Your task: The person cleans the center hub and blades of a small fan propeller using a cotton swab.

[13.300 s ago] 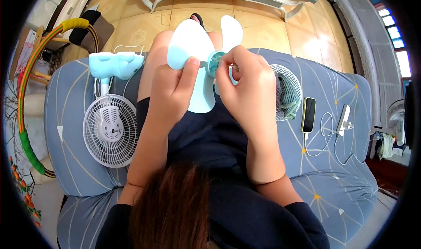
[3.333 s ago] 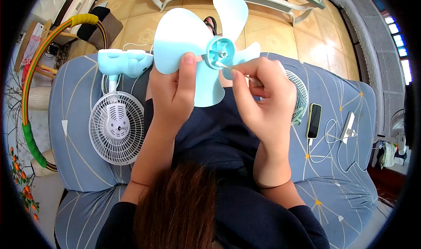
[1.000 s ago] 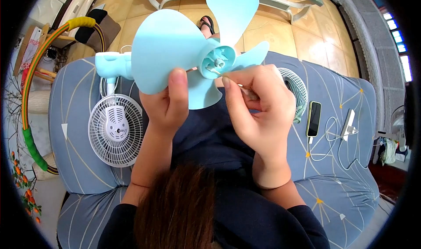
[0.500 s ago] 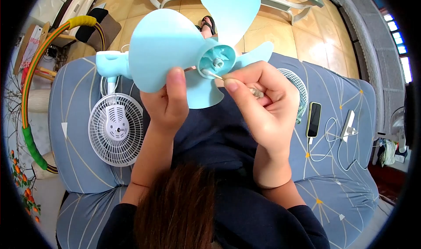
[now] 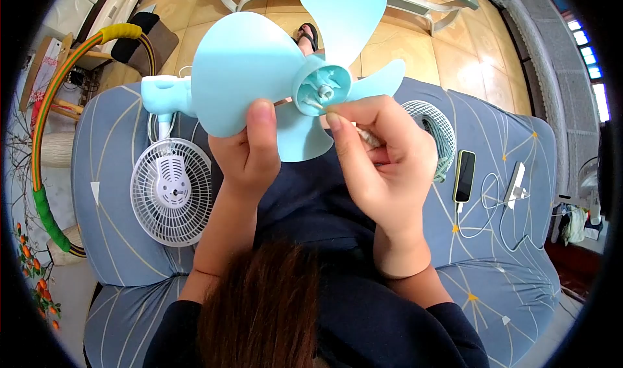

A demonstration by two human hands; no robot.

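My left hand (image 5: 245,147) is closed on a pale blue fan blade (image 5: 243,70), its thumb pressed on the near face of one wing. The open hub of the blade faces me, with ribs and a small centre socket inside. Between the thumb and forefinger of my right hand (image 5: 389,164) is a thin white cotton swab (image 5: 314,103), its tip inside the lower left of the hub. Something whitish is tucked under the curled fingers of that hand; I cannot make out what it is.
On the patterned sofa (image 5: 506,225), the light blue fan body (image 5: 165,95) with its white rear grille (image 5: 172,193) lies to the left. A pale green front grille (image 5: 442,131), a phone (image 5: 463,177) on a cable and a power strip (image 5: 516,185) lie to the right. A hoop (image 5: 48,118) stands far left.
My right hand has shifted slightly left and up, and its fingertips are closer to the hub, with less of the swab showing. The fan blade has moved very slightly right.
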